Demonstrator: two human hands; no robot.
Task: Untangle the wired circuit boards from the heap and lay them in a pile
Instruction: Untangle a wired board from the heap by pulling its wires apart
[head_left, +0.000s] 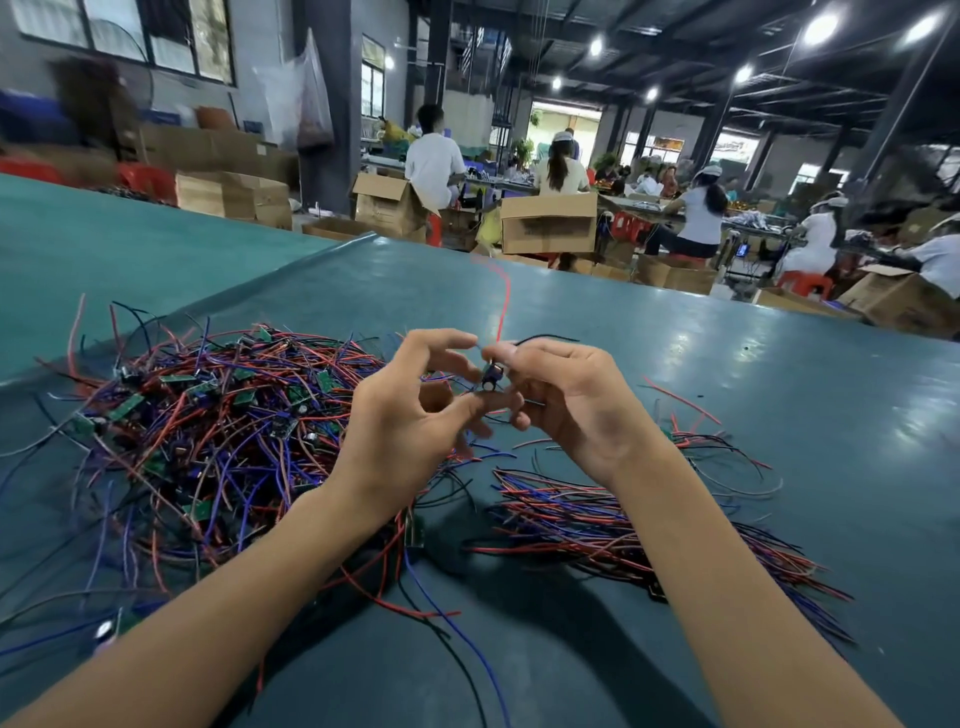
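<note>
head view: a teal-covered desk (675, 364) fills the lower frame. beyond its far edge stand open cardboard boxes (548, 223) and red stools (800, 283), and seated people (434, 161) work with their backs turned at long benches under ceiling lamps. on the desk's left lies the heap (208, 426), a wide tangle of red, blue, purple and black wires with small green boards scattered through it. loose strands trail from it toward the near edge, passing under the left forearm. on the right, partly hidden by the right forearm, lies the pile (597, 514). its wires lie roughly side by side, running from the middle of the desk toward the near right, with a few stray loops past it.

between heap and pile, lifted clear of the desk, is one wired circuit board (491, 376), a small dark piece with a round component facing the camera. fingers cover most of it, so its long axis cannot be told. its red wire (501, 301) rises from it and curves away toward the far edge. a black wire (545, 339) leads off to the right above the right knuckles.

both hands meet on this board. the left hand (410, 415) is curled, thumb beneath the board and forefinger arched over it. the right hand (566, 400) pinches it from the other side, its remaining fingers folded.
</note>
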